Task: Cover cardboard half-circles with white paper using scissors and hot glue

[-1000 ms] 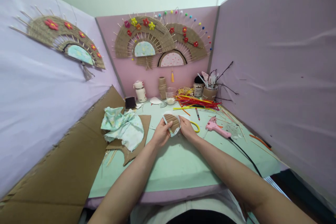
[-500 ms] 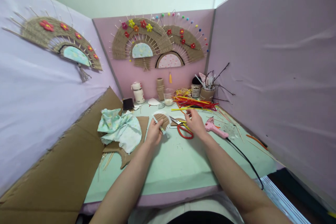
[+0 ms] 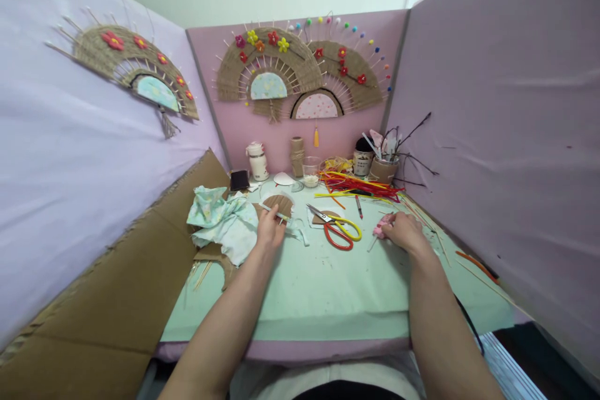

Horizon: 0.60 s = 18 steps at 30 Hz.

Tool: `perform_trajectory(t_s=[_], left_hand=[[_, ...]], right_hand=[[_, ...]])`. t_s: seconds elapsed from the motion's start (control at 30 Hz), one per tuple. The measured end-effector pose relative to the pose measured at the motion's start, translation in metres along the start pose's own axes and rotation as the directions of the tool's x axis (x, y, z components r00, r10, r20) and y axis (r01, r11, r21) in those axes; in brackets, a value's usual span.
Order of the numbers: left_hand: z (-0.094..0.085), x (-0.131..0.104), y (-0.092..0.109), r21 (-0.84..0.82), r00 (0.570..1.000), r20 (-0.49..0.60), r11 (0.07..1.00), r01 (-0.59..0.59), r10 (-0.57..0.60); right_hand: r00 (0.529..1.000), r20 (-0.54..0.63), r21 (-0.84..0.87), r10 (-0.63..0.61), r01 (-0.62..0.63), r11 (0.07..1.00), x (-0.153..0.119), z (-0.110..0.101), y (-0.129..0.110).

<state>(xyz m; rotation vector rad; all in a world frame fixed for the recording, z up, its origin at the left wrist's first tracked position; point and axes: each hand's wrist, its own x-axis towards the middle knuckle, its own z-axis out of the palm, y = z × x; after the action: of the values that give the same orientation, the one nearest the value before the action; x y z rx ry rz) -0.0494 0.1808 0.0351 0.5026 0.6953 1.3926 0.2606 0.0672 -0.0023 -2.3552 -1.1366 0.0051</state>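
My left hand is closed on a small piece of brown corrugated cardboard with pale fabric round its rim. A loose strip of light fabric trails from it onto the table. At the right, my right hand is wrapped round a pink glue gun, covering most of its body. Between the hands lie scissors with one red and one yellow handle. Their blades rest across another cardboard piece on white material. A slim marker lies behind the scissors.
Crumpled floral fabric covers cardboard at left. Red and yellow pipe cleaners lie at the back, near a cup, twine spool, white bottle and twig pot. Thin sticks line the right side; decorated fans hang behind.
My right hand has moved from beside the scissors to the right and taken hold of the glue gun. My left hand, still on the cardboard, is lower against the table. The view has shifted slightly left.
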Motion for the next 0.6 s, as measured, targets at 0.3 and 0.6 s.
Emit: perform_trajectory(t_s=[0.3, 0.6], left_hand=[[-0.004, 0.004, -0.002, -0.022, 0.998, 0.015, 0.998, -0.053, 0.053], [-0.004, 0.002, -0.001, 0.035, 0.986, 0.058, 0.987, -0.157, 0.154]], right_hand=[[0.978, 0.201, -0.218, 0.059, -0.014, 0.976, -0.027, -0.017, 0.006], [0.997, 0.064, 0.01, -0.041, 0.04, 0.999, -0.036, -0.027, -0.006]])
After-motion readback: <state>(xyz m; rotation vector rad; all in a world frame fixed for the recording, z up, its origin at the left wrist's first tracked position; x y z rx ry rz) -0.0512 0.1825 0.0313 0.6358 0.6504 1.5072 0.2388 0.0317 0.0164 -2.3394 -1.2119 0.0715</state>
